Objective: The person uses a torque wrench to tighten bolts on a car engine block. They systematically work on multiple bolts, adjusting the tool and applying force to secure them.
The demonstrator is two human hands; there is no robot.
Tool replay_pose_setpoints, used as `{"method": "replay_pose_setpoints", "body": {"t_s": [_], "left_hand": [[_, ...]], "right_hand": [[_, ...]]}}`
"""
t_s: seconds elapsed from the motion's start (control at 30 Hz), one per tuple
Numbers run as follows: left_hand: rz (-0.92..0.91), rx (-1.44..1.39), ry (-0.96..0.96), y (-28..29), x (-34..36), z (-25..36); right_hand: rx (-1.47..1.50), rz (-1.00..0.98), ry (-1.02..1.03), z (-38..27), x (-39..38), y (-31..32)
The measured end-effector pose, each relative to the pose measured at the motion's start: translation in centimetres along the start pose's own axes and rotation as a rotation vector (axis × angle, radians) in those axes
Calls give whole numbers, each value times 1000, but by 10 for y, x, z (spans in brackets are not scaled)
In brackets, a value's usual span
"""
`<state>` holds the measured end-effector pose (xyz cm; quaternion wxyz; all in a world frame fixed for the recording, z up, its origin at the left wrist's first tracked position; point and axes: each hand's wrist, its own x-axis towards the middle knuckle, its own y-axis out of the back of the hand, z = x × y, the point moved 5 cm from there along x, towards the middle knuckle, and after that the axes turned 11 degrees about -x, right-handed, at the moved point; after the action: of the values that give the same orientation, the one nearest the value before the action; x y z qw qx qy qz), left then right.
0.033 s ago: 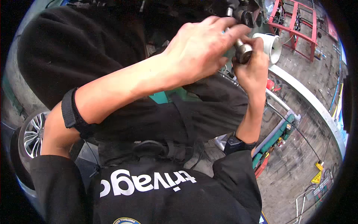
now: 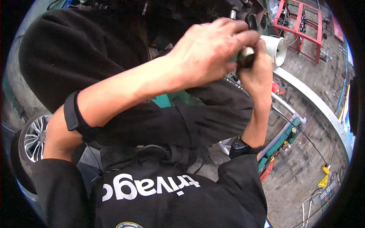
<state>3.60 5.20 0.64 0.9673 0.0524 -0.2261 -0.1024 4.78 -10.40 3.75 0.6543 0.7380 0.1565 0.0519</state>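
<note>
At the upper right of the head view my two hands meet around a metal part (image 2: 247, 55) with a shiny rounded body and a dark end. My left hand (image 2: 211, 49) reaches across, its fingers curled over the upper side of the part. My right hand (image 2: 259, 72) is wrapped round it from the right, thumb and fingers closed. Much of the part is hidden under the fingers, so its exact kind cannot be told. Just beyond the hands are dark machine parts with a short metal cylinder (image 2: 233, 14).
A white bucket (image 2: 280, 51) stands right beside my right hand. Farther right are a red metal frame (image 2: 298, 28) and a pale curved beam (image 2: 315, 95). A teal and red tool (image 2: 279, 146) lies on the floor. An alloy wheel (image 2: 36, 136) is at the left.
The fingers of my left hand have shifted slightly right and down over the metal part. They now cover the slim shaft that showed before. My right hand has hardly moved.
</note>
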Motion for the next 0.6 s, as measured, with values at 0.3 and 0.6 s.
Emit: {"method": "replay_pose_setpoints", "body": {"t_s": [0.3,0.6], "left_hand": [[-206,-467,307,-23,10,-26],[-578,-499,487,-26,38,-35]], "right_hand": [[-496,-107,248,-28,6,14],[-554,-123,-282,-11,-17,14]]}}
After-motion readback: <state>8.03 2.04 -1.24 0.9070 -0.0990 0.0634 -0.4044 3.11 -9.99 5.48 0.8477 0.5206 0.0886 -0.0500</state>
